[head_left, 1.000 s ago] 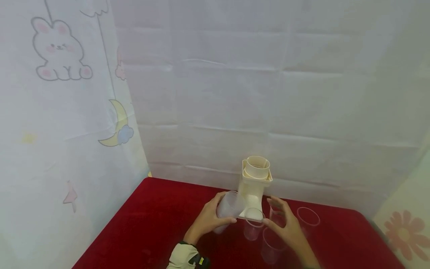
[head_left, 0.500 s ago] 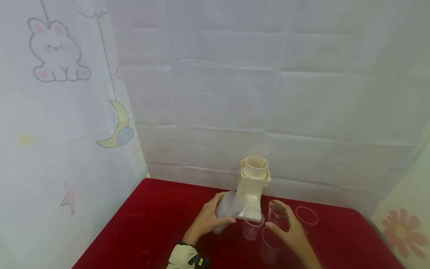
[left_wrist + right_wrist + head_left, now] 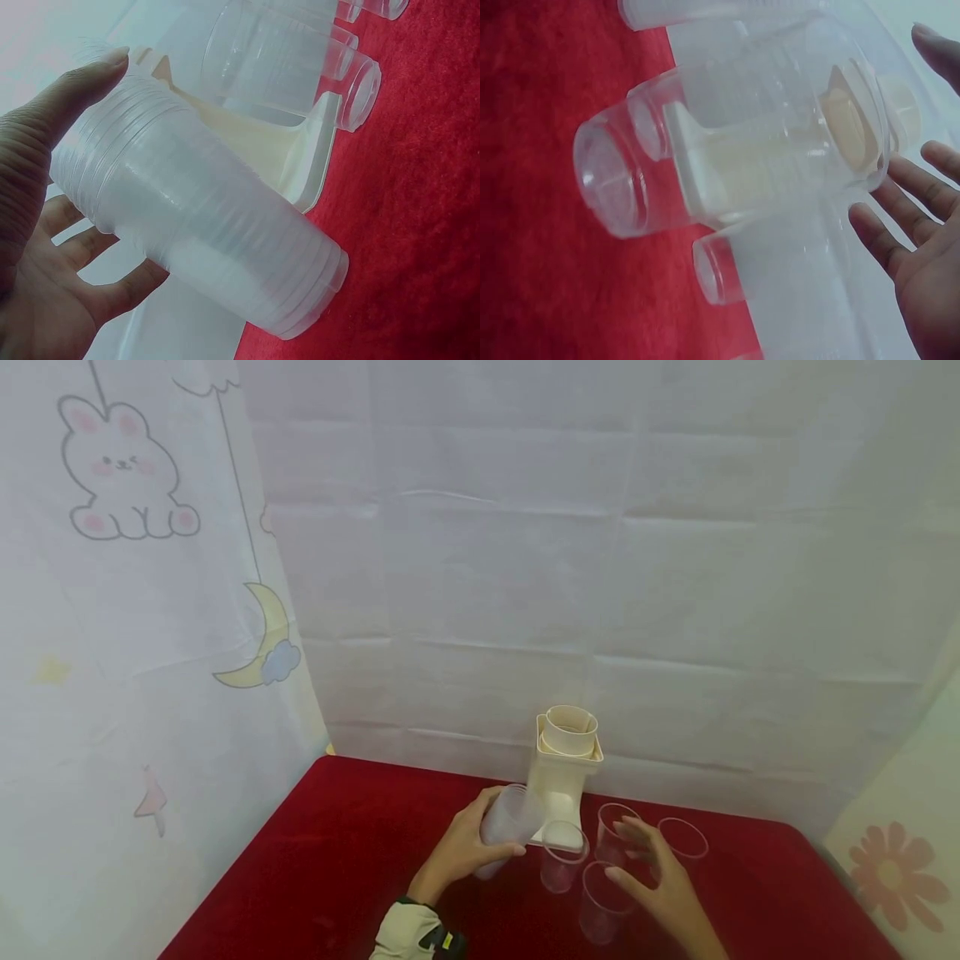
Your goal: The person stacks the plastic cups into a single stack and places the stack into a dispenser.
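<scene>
A stack of nested clear plastic cups (image 3: pixel 510 823) is held tilted in my left hand (image 3: pixel 459 852). In the left wrist view the thumb lies over the rims of the stack (image 3: pixel 217 217), with the fingers beneath. My right hand (image 3: pixel 666 887) hovers with spread, relaxed fingers and holds nothing. Several single clear cups stand upright around it: a front cup (image 3: pixel 600 914), a left cup (image 3: pixel 558 870), a back cup (image 3: pixel 611 843) and a right cup (image 3: pixel 684 838). The right wrist view has the nearest cup (image 3: pixel 615 180) just beside the fingertips, apparently apart from them.
A cream plastic dispenser-like stand (image 3: pixel 558 777) with a round ring on top stands behind the cups, near the back wall sheet (image 3: pixel 465 610). Red cloth (image 3: pixel 360 843) covers the table. A printed sheet (image 3: pixel 135 610) hangs along the left side.
My right hand has drawn away from the cups toward the right and slightly down, uncovering more of the back cup. My left hand keeps the stack almost still.
</scene>
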`<state>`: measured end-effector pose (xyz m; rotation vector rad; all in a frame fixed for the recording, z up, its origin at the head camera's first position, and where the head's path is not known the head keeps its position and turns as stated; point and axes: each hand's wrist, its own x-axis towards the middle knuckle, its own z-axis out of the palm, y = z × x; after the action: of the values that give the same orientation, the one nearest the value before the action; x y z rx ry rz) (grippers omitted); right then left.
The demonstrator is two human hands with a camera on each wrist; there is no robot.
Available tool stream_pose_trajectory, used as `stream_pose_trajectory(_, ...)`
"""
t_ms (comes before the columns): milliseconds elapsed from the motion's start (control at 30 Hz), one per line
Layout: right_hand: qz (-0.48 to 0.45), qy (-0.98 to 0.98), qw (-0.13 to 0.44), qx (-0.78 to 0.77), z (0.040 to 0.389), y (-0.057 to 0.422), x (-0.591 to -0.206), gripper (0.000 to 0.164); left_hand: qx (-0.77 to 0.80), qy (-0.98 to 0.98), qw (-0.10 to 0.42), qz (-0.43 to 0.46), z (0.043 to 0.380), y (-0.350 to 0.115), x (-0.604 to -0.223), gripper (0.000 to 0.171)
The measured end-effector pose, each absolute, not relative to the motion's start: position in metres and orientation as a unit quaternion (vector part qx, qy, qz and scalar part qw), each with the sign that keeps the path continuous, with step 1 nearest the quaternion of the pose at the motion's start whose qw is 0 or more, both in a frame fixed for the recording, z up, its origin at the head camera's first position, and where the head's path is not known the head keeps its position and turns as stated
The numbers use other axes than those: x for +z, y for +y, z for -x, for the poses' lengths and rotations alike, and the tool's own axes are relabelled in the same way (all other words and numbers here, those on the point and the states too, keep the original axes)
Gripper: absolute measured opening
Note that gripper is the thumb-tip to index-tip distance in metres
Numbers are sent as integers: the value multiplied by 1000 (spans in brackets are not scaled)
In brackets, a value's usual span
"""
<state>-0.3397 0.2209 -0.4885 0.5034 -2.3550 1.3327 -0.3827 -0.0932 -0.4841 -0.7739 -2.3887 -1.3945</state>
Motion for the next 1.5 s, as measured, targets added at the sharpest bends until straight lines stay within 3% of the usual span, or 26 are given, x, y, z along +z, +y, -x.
stream_pose_trajectory(333, -126, -863, 137, 469, 328, 236, -495, 64, -485, -822, 135, 268, 383, -92, -483, 82)
stream_pose_trajectory(700, -48, -870, 57, 487, 317, 239, -504, 78, -486, -819, 140, 271, 384, -93, -483, 82)
stream_pose_trajectory(1500, -65, -859, 28, 507, 315, 235, -526, 81, -498, -814, 134, 267, 384, -93, -484, 84)
